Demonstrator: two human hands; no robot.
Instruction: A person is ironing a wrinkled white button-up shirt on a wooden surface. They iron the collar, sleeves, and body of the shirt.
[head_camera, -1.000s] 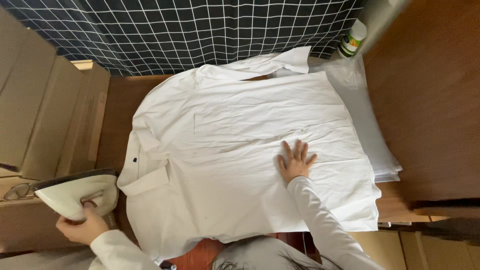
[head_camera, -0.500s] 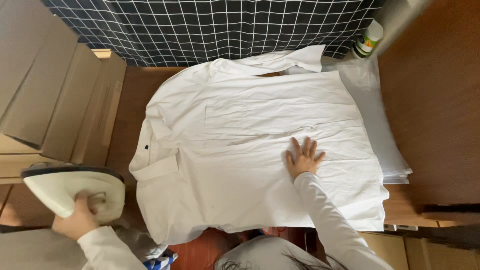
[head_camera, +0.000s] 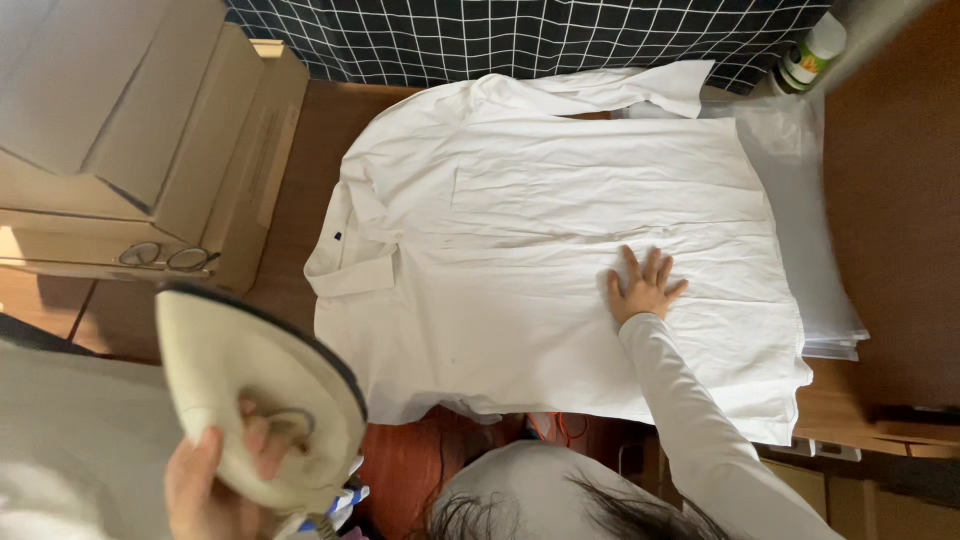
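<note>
left hand (head_camera: 215, 480): wrist cut off by the bottom edge; palm hidden behind the iron (head_camera: 255, 395)
iron: soleplate faces away, unseen; the grip around its handle only partly shows
bottle (head_camera: 810, 52): top cut by the upper edge, blurred
shirt (head_camera: 560, 260): far sleeve folded under; near hem hides the surface's near edge
glasses (head_camera: 165, 257): too small for detail
right hand (head_camera: 643, 285): palm flat, underside hidden

The person wears a pale grey long-sleeved top. The right sleeve (head_camera: 700, 420) is plain and smooth, close-fitting, and ends at the wrist just behind the bare right hand (head_camera: 643, 290). The left hand (head_camera: 205, 485) is bare too, with no rings or watch visible. Dark hair (head_camera: 560, 515) shows at the bottom edge.
</note>
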